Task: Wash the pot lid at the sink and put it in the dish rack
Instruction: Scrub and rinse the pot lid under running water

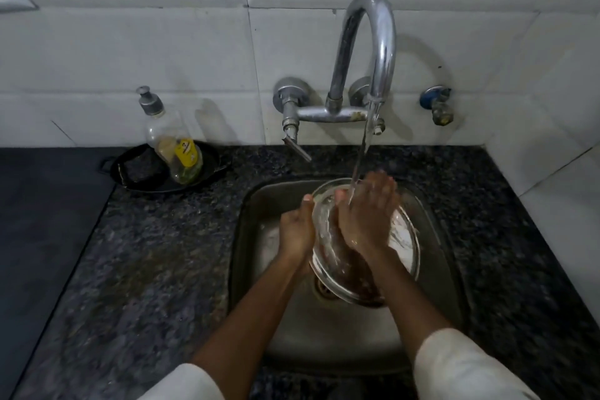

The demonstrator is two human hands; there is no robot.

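A clear glass pot lid (404, 239) with a metal rim is held tilted on edge over the steel sink (259, 201), under a running stream of water from the tap (373, 42). My left hand (297, 227) grips the lid's left rim, thumb up at the top edge. My right hand (365, 208) lies flat against the lid's glass face with fingers spread, the water falling onto them. The lid's handle is hidden behind my hands.
A dish-soap pump bottle (172, 143) stands in a black pan (139, 172) with a scrubber on the granite counter (146, 253) at the left. A small valve (438, 105) sits on the tiled wall at right. The sink drain (324, 289) shows below the lid. No dish rack is in view.
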